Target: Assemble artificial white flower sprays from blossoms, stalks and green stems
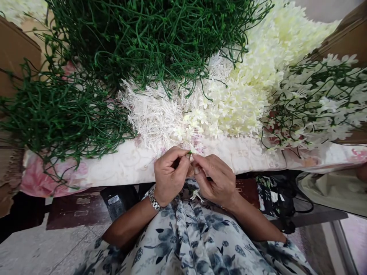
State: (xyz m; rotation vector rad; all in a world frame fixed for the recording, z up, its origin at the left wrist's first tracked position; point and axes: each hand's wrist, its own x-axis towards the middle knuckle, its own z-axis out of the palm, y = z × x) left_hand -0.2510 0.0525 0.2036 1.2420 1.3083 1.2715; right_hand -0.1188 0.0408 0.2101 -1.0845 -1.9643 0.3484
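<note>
Stem (189, 152), green, pinched in left hand (172, 173); right hand (215, 178) pinches, seemingly, white flower (193, 148).

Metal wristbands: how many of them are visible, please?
1: the metal wristband is around the wrist of the left hand. The right hand has none.

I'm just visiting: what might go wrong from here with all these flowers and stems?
The small green-and-white piece at the fingertips of the left hand and right hand is tiny, so it could slip and drop.

The white bristly pieces and pale blossoms lie against each other, so they might get mixed.

Strands from the left-side green stems reach the cloth's front edge, where something might snag them.
</note>
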